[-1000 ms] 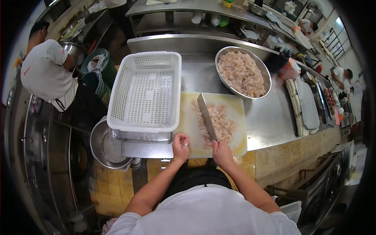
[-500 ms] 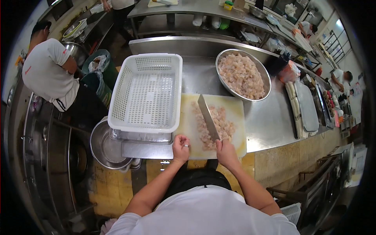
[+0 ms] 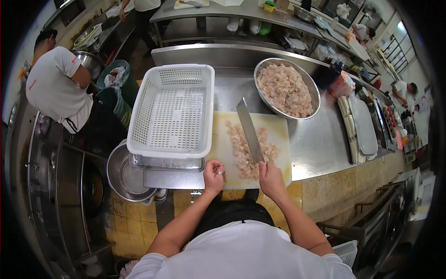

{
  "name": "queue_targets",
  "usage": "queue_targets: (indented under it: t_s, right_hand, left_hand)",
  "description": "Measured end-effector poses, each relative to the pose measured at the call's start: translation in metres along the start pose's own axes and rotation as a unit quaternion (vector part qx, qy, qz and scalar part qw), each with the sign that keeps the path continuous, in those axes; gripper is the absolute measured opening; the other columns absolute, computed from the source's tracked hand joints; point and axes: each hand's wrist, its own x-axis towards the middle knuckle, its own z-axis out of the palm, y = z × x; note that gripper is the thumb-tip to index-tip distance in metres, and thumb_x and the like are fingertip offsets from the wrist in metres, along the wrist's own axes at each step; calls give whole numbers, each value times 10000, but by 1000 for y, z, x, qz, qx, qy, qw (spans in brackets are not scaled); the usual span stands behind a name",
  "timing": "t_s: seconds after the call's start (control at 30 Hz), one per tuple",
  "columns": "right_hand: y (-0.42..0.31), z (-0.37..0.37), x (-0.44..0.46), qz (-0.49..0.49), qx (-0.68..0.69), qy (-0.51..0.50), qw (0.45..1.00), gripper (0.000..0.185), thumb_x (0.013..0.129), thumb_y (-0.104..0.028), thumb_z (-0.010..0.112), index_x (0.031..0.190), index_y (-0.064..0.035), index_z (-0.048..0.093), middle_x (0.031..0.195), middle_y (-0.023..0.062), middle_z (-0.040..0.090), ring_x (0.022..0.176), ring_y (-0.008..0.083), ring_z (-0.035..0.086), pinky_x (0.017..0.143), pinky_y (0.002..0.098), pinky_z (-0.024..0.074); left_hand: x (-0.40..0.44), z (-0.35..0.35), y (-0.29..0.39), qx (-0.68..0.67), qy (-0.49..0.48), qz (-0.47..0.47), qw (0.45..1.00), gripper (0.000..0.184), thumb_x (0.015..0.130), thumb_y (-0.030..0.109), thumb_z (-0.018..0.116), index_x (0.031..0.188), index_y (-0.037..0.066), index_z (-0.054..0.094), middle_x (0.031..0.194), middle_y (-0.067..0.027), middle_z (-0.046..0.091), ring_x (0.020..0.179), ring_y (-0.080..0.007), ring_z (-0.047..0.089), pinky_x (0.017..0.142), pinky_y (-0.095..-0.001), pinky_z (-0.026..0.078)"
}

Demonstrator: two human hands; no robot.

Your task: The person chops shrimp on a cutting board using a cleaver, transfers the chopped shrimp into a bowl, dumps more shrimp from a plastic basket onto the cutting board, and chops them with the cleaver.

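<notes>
My right hand (image 3: pixel 271 178) grips the handle of a broad-bladed knife (image 3: pixel 251 132), its blade slanting away and to the left over chopped pale raw meat (image 3: pixel 239 151). The meat lies in a loose patch on a white cutting board (image 3: pixel 219 135). At the board's near left corner, my left hand (image 3: pixel 214 176) is curled closed, with a ring on one finger and nothing visible in it. Beyond the board to the right, a steel bowl (image 3: pixel 318 105) is heaped with more chopped meat (image 3: pixel 285 89). A white perforated basket (image 3: pixel 168 151) stands left of the board.
Below the basket sits a clear tray (image 3: pixel 166 162), with a large metal pot (image 3: pixel 121 171) lower at the left. Grey lids (image 3: pixel 363 125) and cloths (image 3: pixel 350 132) lie at the right. A person (image 3: pixel 58 86) stands at the left beside green bins (image 3: pixel 120 104); others work farther back.
The knife has shifted slightly right and its tip has risen a little, with my right hand moving right along with it. My left hand stays almost still.
</notes>
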Motion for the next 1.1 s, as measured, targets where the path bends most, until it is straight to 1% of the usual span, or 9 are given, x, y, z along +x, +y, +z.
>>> queue_targets:
  t_s: [0.17,0.4,0.5,0.6,0.73,0.83,0.9,0.97,1.1]
  right_hand:
    - [52,53,4,-39,-3,1,999,428,1093,-318,549,906,59,624,863,379,657,844,581,645,727,631,490]
    - [11,8,-1,-1,20,-14,1000,446,1087,-335,553,922,71,635,864,367,664,851,588,639,765,627,500]
    - [49,51,5,-51,-9,-10,999,453,1088,-344,553,921,70,632,857,367,666,865,589,644,764,627,500]
    - [53,42,7,-38,-2,-13,999,452,1093,-343,544,913,64,624,831,360,663,854,583,646,748,617,505]
    - [21,-4,2,5,0,13,1000,443,1093,-345,544,928,60,619,837,360,669,836,584,650,738,626,503]
    - [44,5,9,-9,10,32,999,452,1092,-357,548,929,59,618,834,364,669,836,586,653,737,631,502]
    - [75,29,9,-17,-9,19,1000,445,1094,-349,548,927,59,616,820,363,665,830,587,651,728,627,502]
    - [78,31,15,-23,-21,9,999,440,1095,-343,545,930,58,616,814,365,663,826,587,650,725,627,501]
    - [37,-12,12,3,-18,10,1000,443,1095,-349,540,953,64,619,829,370,668,834,587,653,736,628,508]
  left_hand:
    - [0,2,1,-24,8,-22,999,118,991,-16,608,1087,21,549,914,-36,638,777,-102,639,696,-263,541]
    - [0,0,-3,2,2,-20,1000,111,995,-16,608,1083,18,548,936,-43,637,774,-106,640,706,-267,549]
    - [-1,0,-1,-14,2,-27,1000,109,995,-18,609,1079,18,549,935,-45,637,769,-108,640,707,-268,548]
    - [2,-1,-9,-31,1,-25,999,104,1004,-16,602,1080,29,547,939,-41,633,767,-106,639,695,-265,547]
    - [1,-1,-11,-15,-8,-8,1000,95,1029,-5,584,1094,49,541,967,-35,632,769,-102,637,670,-255,543]
    - [0,-1,-7,-21,-11,-15,1000,97,1030,-1,586,1100,47,539,965,-37,634,768,-105,640,668,-254,540]
    - [3,1,-7,-26,-14,-21,999,96,1031,3,589,1102,45,540,963,-39,637,765,-107,641,667,-255,541]
    - [2,-1,-11,-27,-5,-32,999,93,1031,5,589,1102,43,542,962,-40,638,759,-110,641,666,-259,543]
    - [2,1,-6,-35,-1,-33,999,94,1009,-12,589,1080,27,542,935,-45,636,755,-109,649,681,-259,548]
